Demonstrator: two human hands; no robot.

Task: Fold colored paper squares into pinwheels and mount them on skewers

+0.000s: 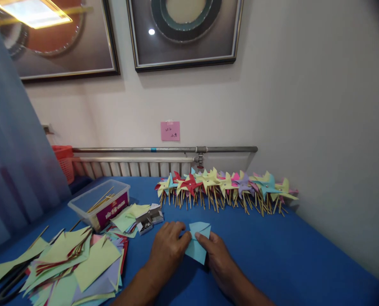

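A light blue sheet of paper (197, 251), cut and partly folded, is held up above the blue table in front of me. My right hand (217, 255) grips its right side, the thumb pressed on the face near the middle and the fingers behind. At the paper's left edge, my left hand (171, 243) is closed, thumb and forefinger pinched at the edge; its other fingers are curled. Whether a small piece is between those fingertips is hidden. Just beyond my left hand lies a small open box (145, 222) with tiny metal pins in it.
Cut coloured papers (71, 263) are heaped at left beside black-handled scissors (7, 284). Behind them stands a clear plastic tub (97, 191) with thin wooden sticks (102, 200). Finished paper pinwheels (210, 180) on sticks lie along the wall. A red basket (63, 161) is at back left.
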